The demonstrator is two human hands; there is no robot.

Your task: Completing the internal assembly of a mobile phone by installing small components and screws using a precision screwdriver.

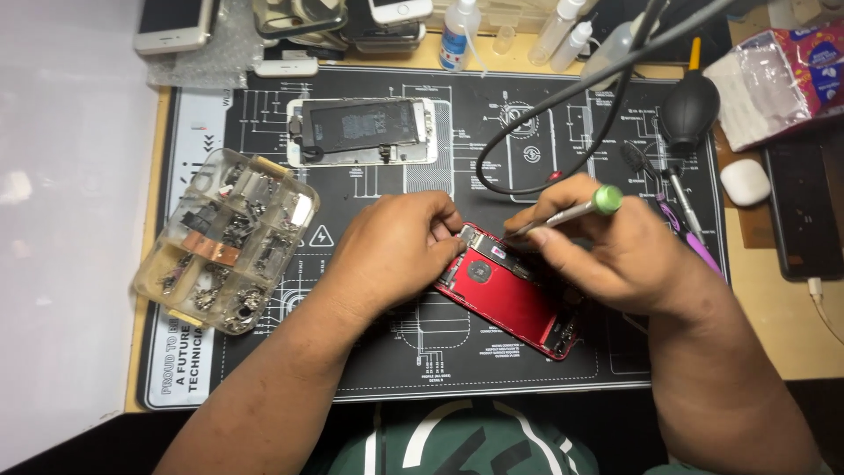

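Note:
A red phone housing (514, 295) lies opened and face up on the black work mat (492, 361), tilted diagonally. My left hand (396, 251) pinches its upper corner, fingers on the housing's edge. My right hand (607, 251) grips a thin metal screwdriver with a green cap (571, 211), its tip resting on the parts near the housing's top end. The tip itself is partly hidden by my fingers.
A clear parts box (229, 239) with several small metal pieces sits at the mat's left. An opened white phone with its battery showing (362, 132) lies behind. Bottles (460, 33), a black air blower (690, 105), tweezers (686, 211), a white case (745, 181) and black cables surround.

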